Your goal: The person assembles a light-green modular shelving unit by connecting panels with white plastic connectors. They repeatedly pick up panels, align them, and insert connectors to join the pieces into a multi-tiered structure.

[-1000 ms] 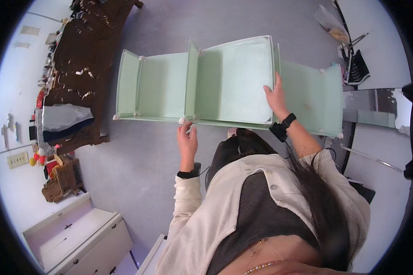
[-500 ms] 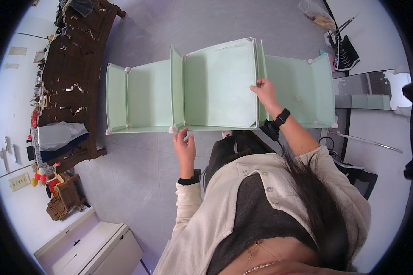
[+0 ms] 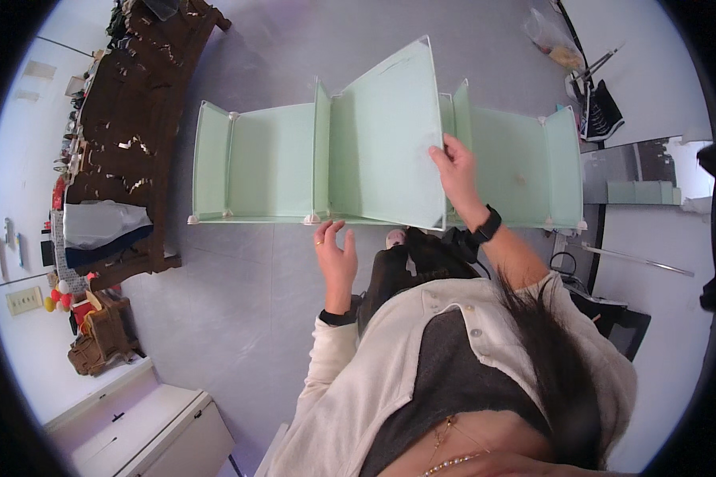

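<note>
The pale green panel shelf unit [image 3: 278,163] lies on the grey floor [image 3: 231,302] in front of me, at about 12 o'clock from my body, with its open compartments facing up. One large green panel [image 3: 386,143] stands higher than the others, tilted, near the middle of the unit. My right hand [image 3: 456,171] grips the right edge of this panel, with the fingers closed around it. My left hand [image 3: 336,256] is open, fingers spread, just below the front edge of the unit, near a white corner connector [image 3: 313,218]; I cannot tell if it touches. At 9 o'clock stands a dark wooden cabinet [image 3: 127,135]. At 2 o'clock, a black shoe [image 3: 601,111] lies near the wall. At 7 o'clock is a white drawer cabinet [image 3: 147,429].
</note>
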The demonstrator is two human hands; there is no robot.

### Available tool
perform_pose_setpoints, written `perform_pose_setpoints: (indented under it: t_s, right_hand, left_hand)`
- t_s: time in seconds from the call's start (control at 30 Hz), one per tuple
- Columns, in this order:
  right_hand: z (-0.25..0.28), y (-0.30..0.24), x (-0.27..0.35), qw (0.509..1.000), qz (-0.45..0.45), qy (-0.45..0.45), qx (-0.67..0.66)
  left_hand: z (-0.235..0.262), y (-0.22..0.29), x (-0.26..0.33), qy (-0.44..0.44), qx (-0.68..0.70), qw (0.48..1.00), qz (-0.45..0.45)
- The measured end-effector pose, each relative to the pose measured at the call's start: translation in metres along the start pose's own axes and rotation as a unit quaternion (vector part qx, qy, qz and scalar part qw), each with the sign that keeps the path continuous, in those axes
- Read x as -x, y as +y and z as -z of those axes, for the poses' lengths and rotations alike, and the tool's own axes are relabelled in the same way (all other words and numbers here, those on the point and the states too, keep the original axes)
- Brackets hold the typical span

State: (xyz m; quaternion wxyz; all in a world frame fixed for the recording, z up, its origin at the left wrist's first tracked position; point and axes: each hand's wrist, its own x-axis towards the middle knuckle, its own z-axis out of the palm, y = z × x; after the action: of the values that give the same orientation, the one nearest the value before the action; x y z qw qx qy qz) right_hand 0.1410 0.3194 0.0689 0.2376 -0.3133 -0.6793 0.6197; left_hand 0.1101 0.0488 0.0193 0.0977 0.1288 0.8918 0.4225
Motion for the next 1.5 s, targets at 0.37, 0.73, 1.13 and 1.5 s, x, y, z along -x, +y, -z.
perform_pose_setpoints:
  t_s: [0.37, 0.73, 1.13, 1.5]
  right_hand:
    - [0.015, -0.088, 0.092, 0.758, 0.529, -0.184, 0.333]
    - [0.139, -0.025, 0.109, 0.978, 0.044, 0.198, 0.039]
    - [0.315, 0.055, 0.113, 0.915, -0.098, 0.380, 0.092]
    - [0.432, 0.109, 0.056, 0.913, -0.038, 0.289, 0.285]
  left_hand:
    - [0.055, 0.130, -0.021, -0.090, 0.633, 0.755, 0.143]
    - [0.014, 0.117, -0.002, -0.235, 0.699, 0.662, 0.132]
    - [-0.090, 0.142, 0.010, -0.360, 0.663, 0.636, 0.163]
    - [-0.186, 0.168, 0.010, -0.299, 0.098, 0.948, 0.055]
